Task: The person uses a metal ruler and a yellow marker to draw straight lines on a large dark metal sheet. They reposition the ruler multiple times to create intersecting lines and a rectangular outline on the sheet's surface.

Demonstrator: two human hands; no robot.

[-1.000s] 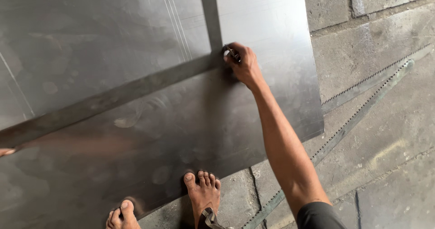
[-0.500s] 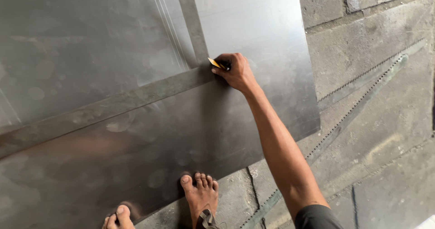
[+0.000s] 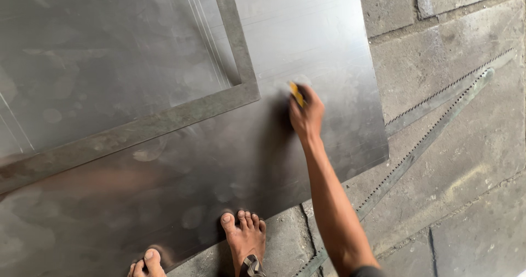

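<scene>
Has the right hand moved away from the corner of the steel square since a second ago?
Yes. The right hand with its yellow marker has slid right of the steel square corner, over bare metal sheet.

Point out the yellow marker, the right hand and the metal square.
yellow marker (image 3: 296,93), head view, its yellow body.
right hand (image 3: 307,118), head view, back of hand.
metal square (image 3: 235,41), head view, upright blade.

Right arm extended forward from the lower edge of the head view, bare forearm running up and slightly left to the wrist. Right hand seen from the back, knuckles up, fingers curled closed around a small yellow object that shows only above the fingers; the grip itself is hidden. Wrist nearly straight, in line with the forearm. Left hand out of frame. Two bare feet at the bottom edge, toes pointing forward.
</scene>
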